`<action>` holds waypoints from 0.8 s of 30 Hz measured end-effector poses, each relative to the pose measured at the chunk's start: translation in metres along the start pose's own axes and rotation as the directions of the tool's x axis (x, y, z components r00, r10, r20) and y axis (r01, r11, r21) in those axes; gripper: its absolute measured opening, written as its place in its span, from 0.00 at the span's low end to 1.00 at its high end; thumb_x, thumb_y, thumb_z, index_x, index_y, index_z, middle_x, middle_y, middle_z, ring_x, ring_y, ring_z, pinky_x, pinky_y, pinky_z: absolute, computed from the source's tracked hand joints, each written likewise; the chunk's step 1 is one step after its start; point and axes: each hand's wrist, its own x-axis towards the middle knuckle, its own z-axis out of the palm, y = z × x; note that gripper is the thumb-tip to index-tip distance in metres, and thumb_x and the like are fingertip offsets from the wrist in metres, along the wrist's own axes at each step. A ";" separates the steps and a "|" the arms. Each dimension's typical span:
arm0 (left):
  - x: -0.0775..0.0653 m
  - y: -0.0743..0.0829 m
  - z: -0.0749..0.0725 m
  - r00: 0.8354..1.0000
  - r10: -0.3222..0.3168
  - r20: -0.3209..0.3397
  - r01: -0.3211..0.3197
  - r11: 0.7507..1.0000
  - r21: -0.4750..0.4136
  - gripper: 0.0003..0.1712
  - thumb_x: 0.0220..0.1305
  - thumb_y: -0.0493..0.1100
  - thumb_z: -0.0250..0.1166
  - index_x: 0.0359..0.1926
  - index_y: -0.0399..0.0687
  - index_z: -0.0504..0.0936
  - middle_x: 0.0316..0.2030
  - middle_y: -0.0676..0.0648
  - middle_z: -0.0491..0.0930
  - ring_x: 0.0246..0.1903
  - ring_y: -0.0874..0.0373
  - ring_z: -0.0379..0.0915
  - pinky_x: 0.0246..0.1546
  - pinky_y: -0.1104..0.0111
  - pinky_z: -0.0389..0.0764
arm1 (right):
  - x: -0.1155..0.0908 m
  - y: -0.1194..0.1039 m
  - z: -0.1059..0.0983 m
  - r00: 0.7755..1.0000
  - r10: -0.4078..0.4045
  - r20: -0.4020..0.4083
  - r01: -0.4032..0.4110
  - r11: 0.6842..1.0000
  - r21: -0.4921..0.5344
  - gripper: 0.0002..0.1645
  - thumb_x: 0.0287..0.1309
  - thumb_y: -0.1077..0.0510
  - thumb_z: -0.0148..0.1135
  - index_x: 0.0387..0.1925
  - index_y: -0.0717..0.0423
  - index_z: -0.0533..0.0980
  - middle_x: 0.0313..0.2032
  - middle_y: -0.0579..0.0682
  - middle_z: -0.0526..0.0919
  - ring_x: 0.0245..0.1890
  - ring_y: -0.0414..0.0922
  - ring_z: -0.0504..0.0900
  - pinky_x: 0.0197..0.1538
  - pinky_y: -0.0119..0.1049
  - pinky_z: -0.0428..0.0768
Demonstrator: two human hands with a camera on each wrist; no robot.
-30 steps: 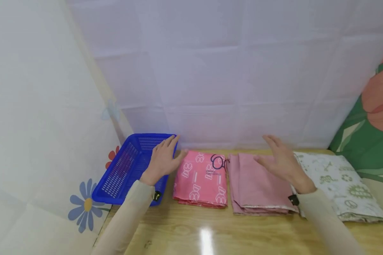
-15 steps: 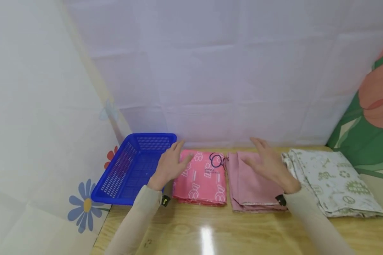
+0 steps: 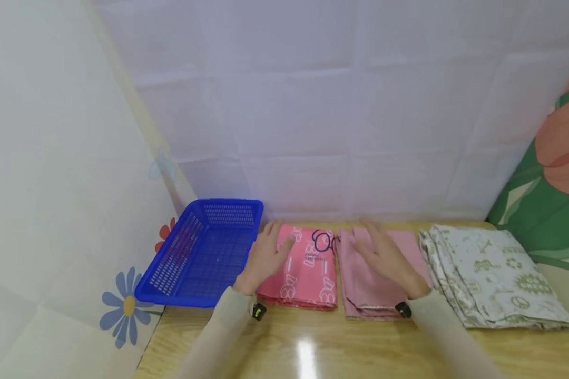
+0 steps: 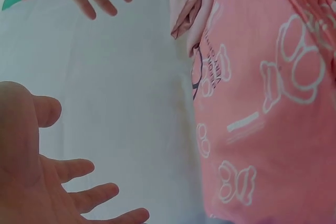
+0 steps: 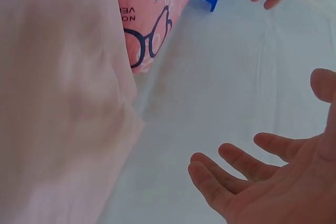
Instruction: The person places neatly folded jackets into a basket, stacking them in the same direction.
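Note:
My left hand [image 3: 264,258] hovers over the left side of a folded bright pink cloth [image 3: 308,279] printed with white outlines and dark glasses. Its fingers are spread and hold nothing, as the left wrist view also shows. Above a folded dusty-pink cloth [image 3: 360,284] is my right hand [image 3: 390,263], its fingers extended and apart from the fabric in the right wrist view [image 5: 262,182]. Farther right lies a folded white cloth [image 3: 498,279] with green prints. A blue plastic basket [image 3: 196,303] with slotted walls stands left of the cloths, nothing visible inside it.
Everything stands on a wooden table [image 3: 284,337]. A pale sheet [image 3: 289,116] hangs close behind the cloths. To the left is a white sheet with a blue flower [image 3: 129,305], and at the right a green and coral patterned sheet [image 3: 566,163].
Both hands have moved inward and lower. The left hand has gone from the basket's edge to the bright pink cloth; the right has shifted left over the dusty-pink cloth. The cloths have stayed put.

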 end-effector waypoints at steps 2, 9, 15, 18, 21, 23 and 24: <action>-0.001 0.000 0.006 1.000 -0.005 -0.005 0.005 1.000 -0.006 0.38 0.82 0.58 0.55 0.81 0.42 0.62 0.78 0.35 0.65 0.71 0.31 0.69 0.70 0.34 0.71 | 0.000 -0.001 0.004 1.000 0.003 -0.005 -0.003 1.000 0.014 0.47 0.80 0.31 0.46 0.86 0.52 0.51 0.84 0.60 0.54 0.82 0.63 0.56 0.80 0.69 0.57; -0.008 -0.003 0.025 0.998 -0.049 -0.036 0.047 0.997 -0.056 0.38 0.81 0.56 0.56 0.82 0.44 0.62 0.80 0.36 0.61 0.74 0.31 0.64 0.71 0.30 0.67 | 0.003 -0.002 0.022 0.996 -0.056 -0.063 0.062 0.992 0.108 0.42 0.82 0.39 0.50 0.85 0.50 0.53 0.83 0.61 0.56 0.80 0.65 0.60 0.76 0.71 0.62; -0.019 -0.012 0.037 0.992 -0.122 -0.022 0.121 0.991 -0.061 0.37 0.81 0.57 0.56 0.81 0.43 0.64 0.80 0.33 0.60 0.77 0.30 0.59 0.73 0.28 0.61 | -0.001 -0.007 0.044 0.999 -0.016 -0.029 0.021 0.983 0.181 0.45 0.80 0.41 0.55 0.84 0.56 0.53 0.81 0.66 0.58 0.77 0.69 0.65 0.73 0.70 0.69; -0.019 -0.017 0.040 0.992 -0.124 -0.036 0.122 0.991 -0.052 0.37 0.81 0.57 0.56 0.80 0.43 0.65 0.80 0.33 0.60 0.78 0.29 0.58 0.74 0.28 0.59 | -0.001 -0.010 0.051 0.999 0.023 -0.026 -0.017 0.977 0.213 0.45 0.80 0.41 0.57 0.83 0.59 0.54 0.80 0.67 0.58 0.75 0.70 0.67 0.72 0.68 0.71; -0.018 -0.022 0.044 0.990 -0.129 -0.055 0.127 0.991 -0.043 0.38 0.80 0.57 0.56 0.80 0.42 0.65 0.80 0.31 0.59 0.78 0.29 0.57 0.74 0.29 0.59 | 0.000 -0.011 0.057 0.998 0.054 -0.023 -0.047 0.970 0.239 0.45 0.79 0.41 0.58 0.84 0.57 0.54 0.80 0.66 0.60 0.73 0.70 0.69 0.71 0.68 0.73; -0.019 -0.025 0.046 0.989 -0.133 -0.072 0.130 0.991 -0.038 0.37 0.80 0.55 0.57 0.80 0.42 0.65 0.80 0.31 0.59 0.77 0.28 0.57 0.74 0.29 0.59 | 0.000 -0.012 0.062 0.998 0.059 -0.020 -0.052 0.965 0.256 0.45 0.79 0.42 0.59 0.83 0.57 0.55 0.79 0.67 0.63 0.72 0.69 0.71 0.70 0.67 0.74; -0.020 -0.026 0.047 0.988 -0.136 -0.075 0.134 0.990 -0.036 0.37 0.80 0.55 0.57 0.80 0.42 0.65 0.80 0.31 0.59 0.77 0.28 0.58 0.74 0.29 0.60 | 0.000 -0.012 0.064 0.998 0.060 -0.022 -0.052 0.963 0.264 0.44 0.78 0.44 0.60 0.83 0.56 0.56 0.78 0.67 0.64 0.72 0.69 0.72 0.70 0.67 0.75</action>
